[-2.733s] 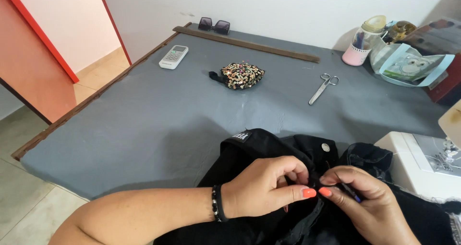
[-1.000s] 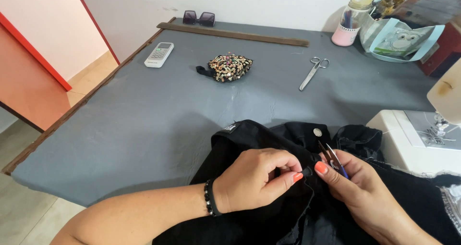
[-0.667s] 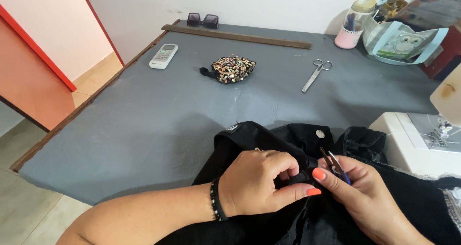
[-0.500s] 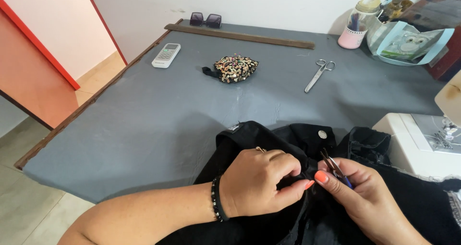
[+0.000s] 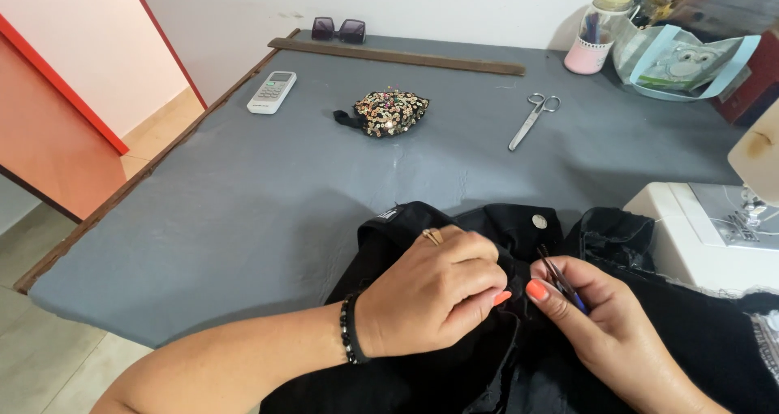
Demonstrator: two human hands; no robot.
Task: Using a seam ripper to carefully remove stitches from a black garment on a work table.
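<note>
A black garment (image 5: 503, 357) with a metal button lies bunched at the near edge of the grey table (image 5: 268, 195). My left hand (image 5: 434, 292), with a ring and a black bead bracelet, pinches a fold of the fabric. Close beside it, my right hand (image 5: 604, 329) holds small thread snips (image 5: 560, 280) whose tips point at that pinched fold. Both hands rest on the garment.
A white sewing machine (image 5: 714, 227) stands at the right. Farther back lie steel scissors (image 5: 531, 120), a sequined pouch (image 5: 389, 112), a white remote (image 5: 272, 92), sunglasses (image 5: 339, 30), a long wooden ruler (image 5: 398, 55), a pink pen cup (image 5: 590, 49) and a bag (image 5: 686, 61).
My hands have stayed on the same fold, the right one shifting the snips slightly against the fabric. The camera view has drifted a little.
</note>
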